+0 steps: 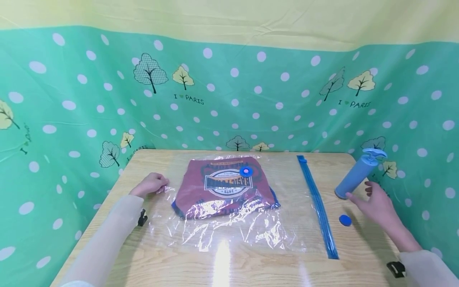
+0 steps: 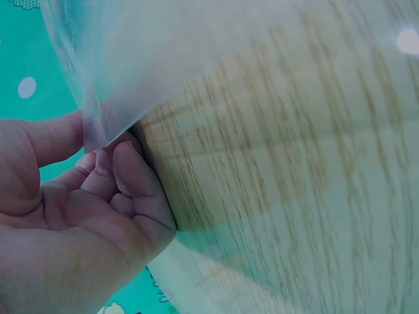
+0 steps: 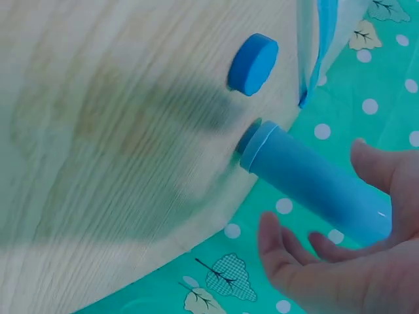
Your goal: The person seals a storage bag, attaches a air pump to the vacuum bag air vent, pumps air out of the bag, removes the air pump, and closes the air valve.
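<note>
Head view is showing the left arm reaching in from the lower left, its left hand (image 1: 150,184) pinching the left edge of a clear plastic bag (image 1: 290,191) between thumb and curled fingers. At the right of the frame, the right hand (image 1: 376,203) is curving loosely about a blue pump (image 1: 356,177), thumb and fingers spread apart; whether any finger is touching it, I cannot tell. The pump's base is sitting by the table's right edge, near a round blue cap (image 1: 345,220) lying below it.

Film is covering the left thumb's tip in the left wrist view, and the right hand is hiding the pump's upper end in the right wrist view. Glare is blurring the lower print on the maroon garment (image 1: 193,187) inside the bag, mid-frame. A blue zip strip (image 1: 317,203) is running down the bag's right side.

Everything is resting on a pale wood-grain table (image 1: 161,275), while green dotted cloth (image 1: 233,87) printed with trees is hanging around it.
</note>
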Motion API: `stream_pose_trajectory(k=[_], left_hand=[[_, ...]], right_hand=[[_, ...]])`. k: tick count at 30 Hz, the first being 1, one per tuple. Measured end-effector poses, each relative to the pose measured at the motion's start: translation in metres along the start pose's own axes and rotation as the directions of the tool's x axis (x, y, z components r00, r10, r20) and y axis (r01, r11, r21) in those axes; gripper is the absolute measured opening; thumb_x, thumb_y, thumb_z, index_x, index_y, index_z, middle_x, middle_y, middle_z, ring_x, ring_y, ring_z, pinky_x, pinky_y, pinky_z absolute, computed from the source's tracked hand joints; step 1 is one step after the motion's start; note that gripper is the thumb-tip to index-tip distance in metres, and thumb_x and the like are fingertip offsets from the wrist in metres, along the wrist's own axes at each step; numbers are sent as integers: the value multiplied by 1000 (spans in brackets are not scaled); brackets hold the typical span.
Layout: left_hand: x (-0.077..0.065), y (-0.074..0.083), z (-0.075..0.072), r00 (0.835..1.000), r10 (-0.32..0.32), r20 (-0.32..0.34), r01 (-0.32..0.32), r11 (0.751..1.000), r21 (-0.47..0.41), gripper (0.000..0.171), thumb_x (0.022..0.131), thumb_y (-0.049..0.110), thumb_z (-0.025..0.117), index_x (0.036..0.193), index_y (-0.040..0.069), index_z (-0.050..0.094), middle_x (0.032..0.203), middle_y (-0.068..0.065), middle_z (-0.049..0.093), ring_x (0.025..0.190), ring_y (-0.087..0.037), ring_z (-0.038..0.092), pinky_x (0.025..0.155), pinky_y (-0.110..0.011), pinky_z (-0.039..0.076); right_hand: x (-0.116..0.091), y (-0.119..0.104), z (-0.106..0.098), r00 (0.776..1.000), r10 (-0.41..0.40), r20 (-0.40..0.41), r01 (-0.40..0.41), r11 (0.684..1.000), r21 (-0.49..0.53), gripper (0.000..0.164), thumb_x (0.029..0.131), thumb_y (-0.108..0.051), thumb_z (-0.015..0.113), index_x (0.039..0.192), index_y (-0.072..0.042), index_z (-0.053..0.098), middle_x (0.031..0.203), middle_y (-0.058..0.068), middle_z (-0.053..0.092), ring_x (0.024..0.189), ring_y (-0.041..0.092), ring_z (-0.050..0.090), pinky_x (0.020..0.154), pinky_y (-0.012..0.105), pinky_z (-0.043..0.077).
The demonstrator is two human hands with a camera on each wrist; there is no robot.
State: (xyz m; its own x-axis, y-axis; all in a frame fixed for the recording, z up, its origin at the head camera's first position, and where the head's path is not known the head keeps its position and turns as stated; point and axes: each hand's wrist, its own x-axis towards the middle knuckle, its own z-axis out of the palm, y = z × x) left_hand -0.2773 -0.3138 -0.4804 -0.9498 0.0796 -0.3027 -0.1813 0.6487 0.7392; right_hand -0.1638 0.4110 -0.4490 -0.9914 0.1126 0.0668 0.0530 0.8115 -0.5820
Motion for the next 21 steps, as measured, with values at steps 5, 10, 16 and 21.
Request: stream_pose_trajectory(k=[5, 10, 16, 21], left_hand=[[-1, 1, 0, 1000, 10, -1, -10, 1000, 13, 28, 108, 15, 56, 82, 5, 58, 66, 0, 55, 62, -14, 50, 62, -29, 43], [-2, 0, 1, 1000, 16, -5, -16, 1000, 14, 29, 108, 15, 57, 81, 6, 58, 65, 0, 55, 62, -15, 50, 64, -30, 43], [2, -2, 1, 1000, 18, -6, -18, 1000, 10, 28, 107, 13, 57, 81, 5, 58, 64, 1, 55, 61, -13, 50, 63, -28, 43], [1, 0, 1, 1000, 10, -5, -10, 1000, 15, 27, 107, 14, 56, 82, 5, 59, 66, 1, 55, 62, -13, 50, 63, -29, 44]], right_hand=[[10, -4, 2, 997, 11, -79, -6, 998, 68, 100, 104, -47, 64, 155, 21, 13, 144, 52, 32, 127, 68, 38, 93, 78, 40], [16, -8, 3, 992, -2, -125, 15, 994, 105, 95, 104, -45, 65, 156, 18, 17, 143, 48, 37, 127, 65, 40, 94, 78, 40], [19, -13, 4, 988, 18, -151, 0, 993, 121, 89, 105, -43, 64, 154, 18, 23, 140, 47, 41, 126, 65, 43, 95, 78, 40], [19, -15, 6, 985, 33, -167, -11, 992, 127, 84, 106, -41, 62, 152, 18, 25, 139, 46, 42, 126, 64, 44, 95, 78, 39]])
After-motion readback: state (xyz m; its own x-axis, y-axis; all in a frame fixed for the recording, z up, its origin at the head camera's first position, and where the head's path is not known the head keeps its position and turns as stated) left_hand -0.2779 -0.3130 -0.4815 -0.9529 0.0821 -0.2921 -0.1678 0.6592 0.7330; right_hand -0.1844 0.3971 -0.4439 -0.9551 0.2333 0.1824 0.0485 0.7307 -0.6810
